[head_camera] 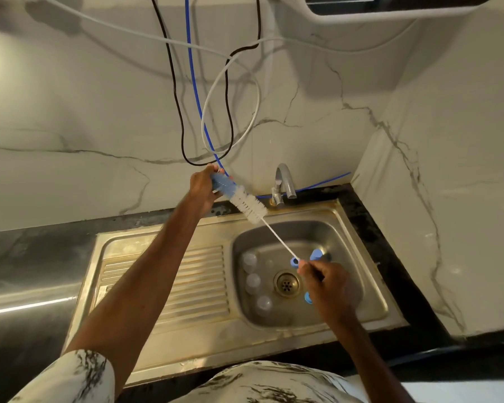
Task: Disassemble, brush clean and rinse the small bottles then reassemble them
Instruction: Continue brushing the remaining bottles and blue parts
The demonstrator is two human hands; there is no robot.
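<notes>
Looking mid-scrub: bottles (253,283) sit capless in the sink (370,303), left hand (202,189) clamps the brush (249,203), right hand (328,282) pinches a blue cap (294,262); rinsing, reassembly remain.

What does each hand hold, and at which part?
Both hold one long blue-and-white bottle brush: left hand at its blue bristle end, right hand at the thin handle's tip.

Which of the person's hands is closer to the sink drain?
The right hand, just beside the drain over the basin. The left hand is up by the wall, gripping the brush.
</notes>
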